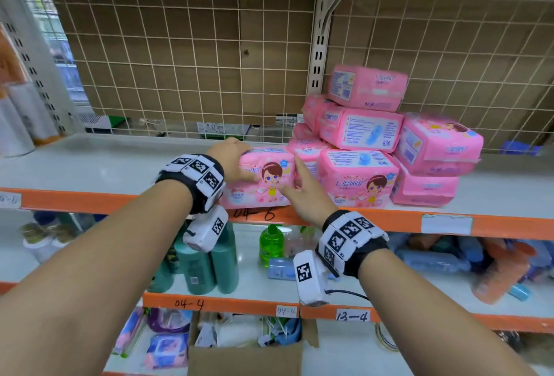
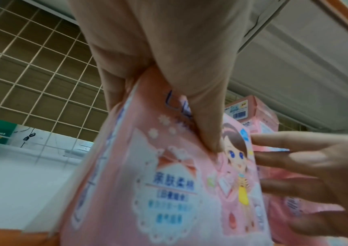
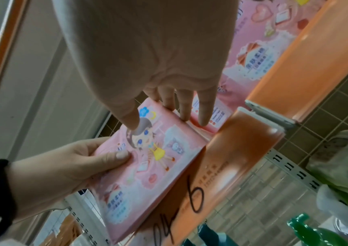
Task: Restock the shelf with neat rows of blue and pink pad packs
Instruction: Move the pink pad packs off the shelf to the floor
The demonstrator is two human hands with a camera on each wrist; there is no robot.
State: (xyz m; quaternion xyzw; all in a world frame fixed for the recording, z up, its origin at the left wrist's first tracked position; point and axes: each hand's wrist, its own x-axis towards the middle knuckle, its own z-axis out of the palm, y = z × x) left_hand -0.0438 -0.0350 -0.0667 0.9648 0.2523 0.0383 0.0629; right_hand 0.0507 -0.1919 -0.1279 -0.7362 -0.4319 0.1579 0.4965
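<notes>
A pink pad pack [image 1: 265, 182] with a cartoon girl stands on its long edge at the front of the white shelf [image 1: 105, 162]. My left hand [image 1: 235, 162] grips its left end, thumb on the printed face [image 2: 202, 119] and fingers behind. My right hand [image 1: 304, 186] lies with straight fingers [image 3: 184, 108] against the pack's right side and its thumb on the front. Right beside it, a loose pile of several pink packs [image 1: 374, 132] is stacked against the wire back. The held pack [image 3: 158, 159] sits just above the orange shelf edge [image 3: 238, 149].
The wire mesh back [image 1: 180, 60] closes the shelf behind. White rolls [image 1: 21, 123] stand at the far left. On the shelf below are dark green bottles [image 1: 207, 267] and a light green pump bottle [image 1: 271, 243]. A cardboard box [image 1: 245, 354] sits lower down.
</notes>
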